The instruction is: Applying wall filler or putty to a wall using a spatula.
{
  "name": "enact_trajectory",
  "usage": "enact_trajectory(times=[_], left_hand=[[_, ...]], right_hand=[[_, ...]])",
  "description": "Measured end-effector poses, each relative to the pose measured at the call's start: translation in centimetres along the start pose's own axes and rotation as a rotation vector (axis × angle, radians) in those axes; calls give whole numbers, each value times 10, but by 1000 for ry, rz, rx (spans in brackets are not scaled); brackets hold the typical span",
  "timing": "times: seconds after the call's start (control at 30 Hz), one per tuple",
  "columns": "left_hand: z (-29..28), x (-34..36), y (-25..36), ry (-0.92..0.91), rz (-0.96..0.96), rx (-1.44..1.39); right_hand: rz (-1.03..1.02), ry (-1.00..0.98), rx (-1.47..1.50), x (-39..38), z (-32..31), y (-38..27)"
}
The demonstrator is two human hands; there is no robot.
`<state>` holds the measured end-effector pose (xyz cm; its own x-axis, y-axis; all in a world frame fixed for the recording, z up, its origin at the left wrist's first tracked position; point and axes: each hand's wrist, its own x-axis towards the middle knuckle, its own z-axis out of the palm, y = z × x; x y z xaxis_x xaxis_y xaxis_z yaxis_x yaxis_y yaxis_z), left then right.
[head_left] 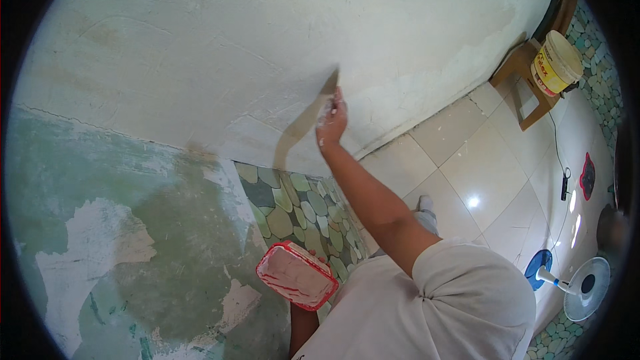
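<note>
My right hand [331, 122] is raised against the wall [220, 47], fingers closed round the handle of a scraper [329, 89]; the blade stands at twelve o'clock from my knuckles and lies flat on the white plaster, its tip touching the wall; a long grey shadow of arm and blade falls away toward seven o'clock. White putty flecks my fingers.

My left hand [319, 261] is low, at six o'clock from the right one, mostly hidden beneath a red tray [297, 275]; only a fingertip or two shows at the tray's upper edge, so I cannot tell how the grip is set (it carries the tray from underneath, that much is plain). The tray holds pale putty smeared across its bottom, and it tilts a little toward the wall.

Just above the tray, at twelve o'clock, a patch of pebble tiles [293, 210] in green and cream covers the lower wall; at nine o'clock from it the wall is green paint with white filler patches.

At two o'clock from my right hand, well apart, a bucket [557, 63] with a cream lid sits on a wooden stool [523, 83]; the floor [480, 167] is glossy cream tile; at four o'clock a white fan [583, 287] lies beside a blue round thing.
</note>
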<state>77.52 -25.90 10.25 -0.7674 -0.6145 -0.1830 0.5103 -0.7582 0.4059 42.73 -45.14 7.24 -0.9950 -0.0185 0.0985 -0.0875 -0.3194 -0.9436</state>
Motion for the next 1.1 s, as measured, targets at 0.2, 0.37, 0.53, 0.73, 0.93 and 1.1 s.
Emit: enact_trajectory(times=[0.2, 0.37, 0.53, 0.73, 0.93, 1.1], left_hand=[[-10, 4, 5, 96, 8, -99], [29, 24, -9, -5, 22, -202], [-4, 46, -5, -5, -77, -382], [-19, 104, -28, 10, 138, -166], [4, 107, -66, 62, 130, -267], [32, 111, -77, 117, 92, -306]], right_hand=[[130, -303, 186, -73, 25, -42], [-13, -454, 306, -84, -18, -63], [1090, -720, 679, -41, -93, -138], [1168, -898, 737, -5, -145, -199], [1135, -899, 701, 22, -176, -204], [977, -509, 521, 48, -202, -108]])
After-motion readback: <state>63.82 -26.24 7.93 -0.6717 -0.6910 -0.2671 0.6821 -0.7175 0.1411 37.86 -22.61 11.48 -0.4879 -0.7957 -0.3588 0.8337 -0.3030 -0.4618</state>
